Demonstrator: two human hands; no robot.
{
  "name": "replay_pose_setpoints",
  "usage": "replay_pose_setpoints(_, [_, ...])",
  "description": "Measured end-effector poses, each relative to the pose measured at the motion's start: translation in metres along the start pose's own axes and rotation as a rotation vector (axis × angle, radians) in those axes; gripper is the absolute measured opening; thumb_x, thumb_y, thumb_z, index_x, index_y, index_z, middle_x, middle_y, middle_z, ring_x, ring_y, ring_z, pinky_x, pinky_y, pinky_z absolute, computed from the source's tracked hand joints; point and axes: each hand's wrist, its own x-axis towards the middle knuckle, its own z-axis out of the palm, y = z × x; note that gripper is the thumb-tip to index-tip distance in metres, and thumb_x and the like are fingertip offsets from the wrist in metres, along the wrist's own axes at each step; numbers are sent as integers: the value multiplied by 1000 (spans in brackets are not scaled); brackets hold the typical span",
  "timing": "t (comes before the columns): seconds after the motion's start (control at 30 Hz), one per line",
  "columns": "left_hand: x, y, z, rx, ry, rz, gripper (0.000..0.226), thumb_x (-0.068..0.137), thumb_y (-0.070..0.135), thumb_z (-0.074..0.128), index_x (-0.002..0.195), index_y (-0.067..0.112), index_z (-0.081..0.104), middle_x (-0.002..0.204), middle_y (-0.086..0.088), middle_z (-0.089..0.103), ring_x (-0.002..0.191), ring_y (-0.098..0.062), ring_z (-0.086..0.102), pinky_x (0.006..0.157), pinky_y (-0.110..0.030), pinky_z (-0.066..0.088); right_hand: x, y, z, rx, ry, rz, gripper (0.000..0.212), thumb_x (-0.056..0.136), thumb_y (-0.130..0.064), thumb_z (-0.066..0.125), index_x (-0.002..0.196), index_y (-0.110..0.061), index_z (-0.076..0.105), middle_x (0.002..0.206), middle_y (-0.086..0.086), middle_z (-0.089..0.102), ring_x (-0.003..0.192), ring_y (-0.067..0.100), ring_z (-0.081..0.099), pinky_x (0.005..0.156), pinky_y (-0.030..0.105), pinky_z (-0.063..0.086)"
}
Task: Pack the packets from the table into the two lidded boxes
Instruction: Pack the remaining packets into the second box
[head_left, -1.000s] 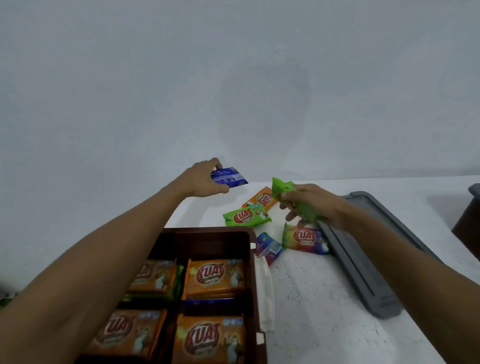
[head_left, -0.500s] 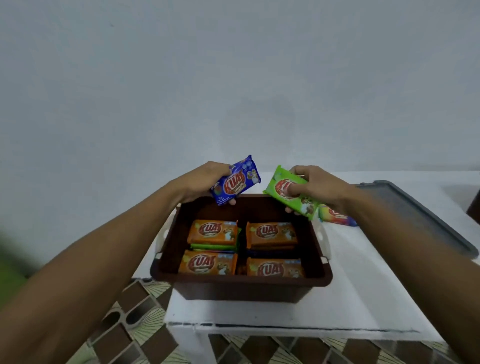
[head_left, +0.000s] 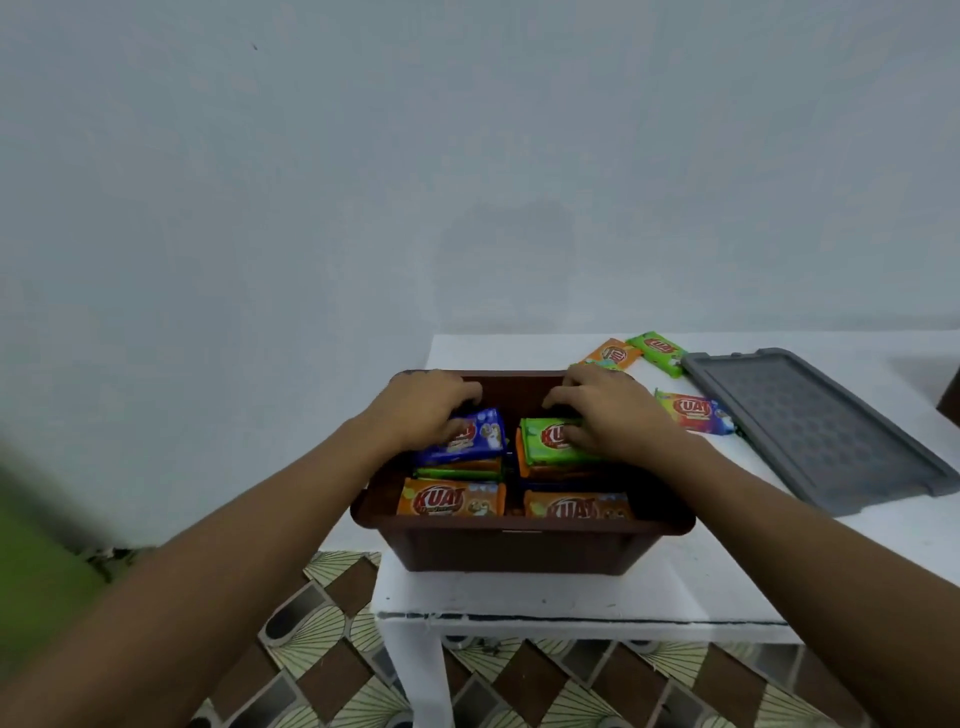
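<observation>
Nearest me, patterned floor tiles (head_left: 332, 623) show below the edge of the white tabletop (head_left: 571, 597). A brown box (head_left: 519, 540) stands on the tabletop's near left part, lid off. Two orange packets lie face up along the box's near side, one on the left (head_left: 451, 499) and one on the right (head_left: 576, 506). Behind them, my left hand (head_left: 423, 410) grips a blue packet (head_left: 480, 439), fingers curled over its far edge and thumb on its face, atop the far left stack. My right hand (head_left: 608, 415) grips a green packet (head_left: 545, 441) the same way on the far right stack. Right of the box, a rainbow-coloured packet (head_left: 693, 410) lies on the tabletop, just beside the grey lid (head_left: 815, 421) lying flat further right. Farther back, an orange packet (head_left: 613, 355) and another green packet (head_left: 657, 349) lie side by side near the wall.
</observation>
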Motion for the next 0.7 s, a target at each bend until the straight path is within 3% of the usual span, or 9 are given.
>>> replay_pose_setpoints(0.1, [-2,3,3,94,54,79,33,93,42,52,121,26,55,109,4,58,99,-18,58,72,-37,52,-3,-3,-5,77,-78,13,34,85,-51,59,114,-34,62,106,-9,54,105,14,54,80,35,47])
replay_pose_setpoints(0.2, [0,3,2,-83,-60,116,57,84,63,56,127,26,52,113,7,54,101,-13,56,75,-35,52,-2,-7,-9,7,-175,10,50,76,-64,63,115,-34,59,109,-10,54,103,13,53,79,36,48])
replay_pose_setpoints(0.3, [1,5,4,22,-160,132,76,74,63,68,135,25,44,119,7,49,106,-12,52,77,-34,52,0,-9,-9,-53,-207,15,54,74,-60,70,117,-33,52,113,-6,55,104,18,54,76,35,46])
replay_pose_setpoints(0.43, [1,6,7,71,-121,134,71,78,49,72,138,25,40,124,6,46,112,-14,49,73,-31,50,-1,-8,-6,-76,-161,62,41,77,-53,69,102,-27,51,105,0,59,92,22,55,68,32,38])
replay_pose_setpoints(0.53, [3,4,8,29,-138,126,71,76,53,72,134,26,43,122,7,48,110,-12,50,76,-30,50,-2,-7,-6,-65,-157,50,38,77,-56,69,95,-26,53,98,-2,59,87,20,55,65,32,38])
replay_pose_setpoints(0.6, [4,3,5,-22,-130,120,66,74,64,68,126,28,48,115,10,52,102,-10,52,76,-30,50,-3,-5,-7,38,-110,50,33,79,-57,65,89,-26,57,89,-6,60,82,15,56,62,30,39])
replay_pose_setpoints(0.7, [12,6,-1,-117,-27,114,47,82,65,57,110,27,56,94,12,57,83,-8,53,63,-27,44,-3,4,-9,327,128,97,20,87,-42,59,80,-24,62,74,-8,61,71,11,56,59,32,44])
